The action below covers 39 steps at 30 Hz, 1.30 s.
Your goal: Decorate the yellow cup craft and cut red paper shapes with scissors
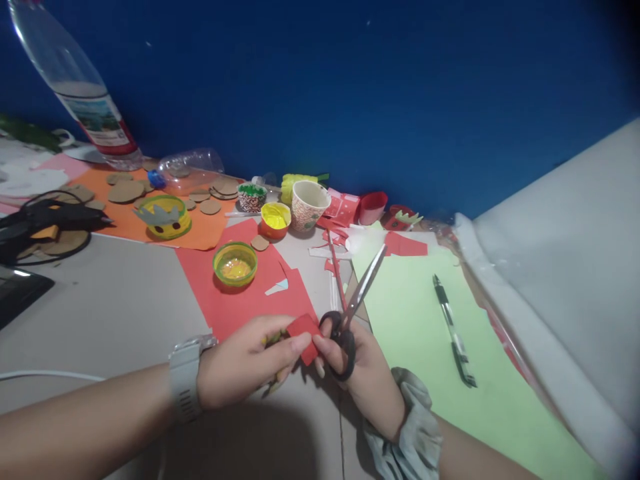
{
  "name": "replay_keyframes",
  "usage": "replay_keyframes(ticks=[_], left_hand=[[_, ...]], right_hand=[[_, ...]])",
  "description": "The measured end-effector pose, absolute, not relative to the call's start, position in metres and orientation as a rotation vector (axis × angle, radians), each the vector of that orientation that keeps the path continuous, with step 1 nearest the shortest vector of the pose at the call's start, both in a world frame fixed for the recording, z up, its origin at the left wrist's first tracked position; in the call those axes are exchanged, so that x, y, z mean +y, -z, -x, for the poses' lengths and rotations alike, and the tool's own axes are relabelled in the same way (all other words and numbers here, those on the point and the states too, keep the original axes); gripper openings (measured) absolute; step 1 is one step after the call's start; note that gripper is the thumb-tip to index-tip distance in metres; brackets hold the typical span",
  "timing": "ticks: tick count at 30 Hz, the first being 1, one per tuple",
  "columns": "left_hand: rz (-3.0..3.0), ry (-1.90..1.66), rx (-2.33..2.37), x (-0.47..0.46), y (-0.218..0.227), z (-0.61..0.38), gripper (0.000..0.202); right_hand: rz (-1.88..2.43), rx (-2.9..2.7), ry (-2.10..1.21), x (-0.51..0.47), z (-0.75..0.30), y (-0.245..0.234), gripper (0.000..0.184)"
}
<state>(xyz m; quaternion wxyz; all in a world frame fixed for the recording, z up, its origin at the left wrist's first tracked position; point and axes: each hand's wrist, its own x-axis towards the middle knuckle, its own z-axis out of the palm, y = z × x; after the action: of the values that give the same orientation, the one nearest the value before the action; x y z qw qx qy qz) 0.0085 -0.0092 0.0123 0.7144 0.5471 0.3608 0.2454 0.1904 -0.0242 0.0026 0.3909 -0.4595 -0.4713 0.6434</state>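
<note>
Here | red paper (302, 325) between left hand (245, 363) and right hand (369, 373) | both pinching it | scissors (356, 300) in right

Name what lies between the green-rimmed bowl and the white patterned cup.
In the head view: a small cardboard piece and a red-orange cup with yellow inside; red paper also shows.

Left hand (247, 365): bare, five-fingered
Left wrist strap (185, 385): pale grey, broad, flat, matt, watch-type
Strap marking: short dark slots in a row along the lower half
Case (206, 342): glossy, at the strap's upper edge; detail unclear
Right hand (369, 373): bare, five-fingered
Right wrist scrunchie (417, 417): grey-green cloth, thick, gathered, deeply folded
Forearms (100, 423): both bare
</note>
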Motion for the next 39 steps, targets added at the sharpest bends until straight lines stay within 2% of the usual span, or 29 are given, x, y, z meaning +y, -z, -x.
replay_keyframes(ticks=[5,10,14,19,28,39], left_hand=[[-1.213,-0.541,0.869,-0.01,-0.011,-0.01,0.043],[-1.212,-0.823,1.075,-0.01,-0.016,-0.01,0.05],[-1.155,-0.981,1.165,-0.01,-0.017,-0.01,0.05],[-1.218,-0.926,1.156,-0.009,-0.015,-0.009,0.048],[-1.412,-0.919,1.073,-0.009,-0.017,-0.008,0.045],[-1.423,-0.89,1.099,-0.01,-0.017,-0.006,0.044]], right_hand=[[1.124,-1.176,-1.698,-0.025,-0.191,-0.001,0.041],[0.797,-1.359,-2.001,-0.02,-0.2,0.008,0.065],[0.655,-1.521,-2.267,-0.011,-0.209,0.012,0.069],[0.685,-1.529,-2.383,-0.011,-0.213,0.018,0.066],[0.752,-1.634,-2.28,-0.008,-0.208,-0.006,0.069],[0.747,-1.667,-2.209,-0.009,-0.209,-0.004,0.066]])
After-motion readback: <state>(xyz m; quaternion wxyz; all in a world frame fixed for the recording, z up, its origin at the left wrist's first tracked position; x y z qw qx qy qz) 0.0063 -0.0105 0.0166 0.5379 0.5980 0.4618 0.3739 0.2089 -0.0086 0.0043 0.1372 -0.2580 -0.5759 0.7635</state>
